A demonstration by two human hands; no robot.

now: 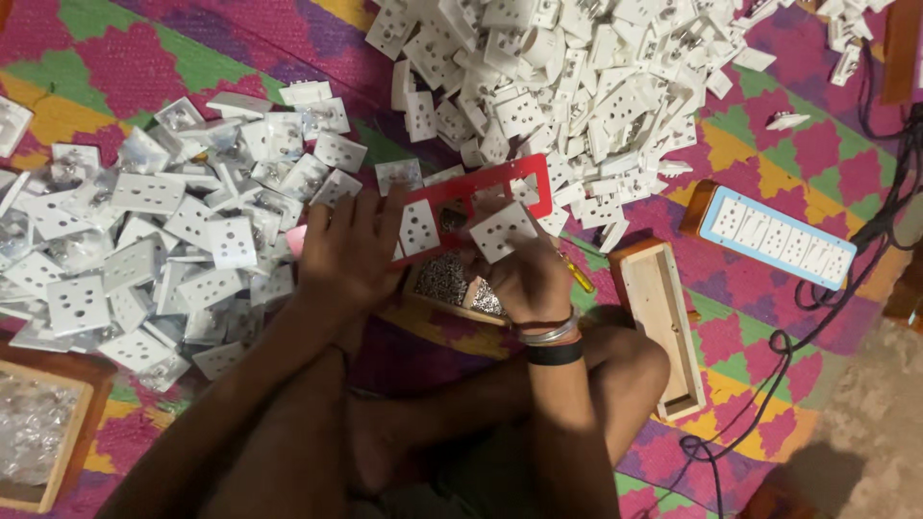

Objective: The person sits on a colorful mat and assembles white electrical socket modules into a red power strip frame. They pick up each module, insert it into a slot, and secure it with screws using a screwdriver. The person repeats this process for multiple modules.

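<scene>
My left hand point(348, 252) grips the left end of a red rectangular frame point(500, 182) that has a white square socket plate point(419, 228) sitting in it. My right hand point(527, 279) holds another white socket plate point(502, 231) with several round holes, tilted, against the frame's middle. A yellow-handled tool point(578, 277) pokes out beside the right hand. Under both hands lies a small wooden tray point(444, 281) of tiny metal parts. My crossed legs fill the bottom of the view.
A heap of white socket plates point(144, 231) lies at left, a larger pile point(577, 86) at top. At right sit a narrow wooden box point(661, 327) and a blue-edged white strip point(775, 236). Black cables point(817, 298) trail right. A wooden tray point(38, 432) sits bottom left.
</scene>
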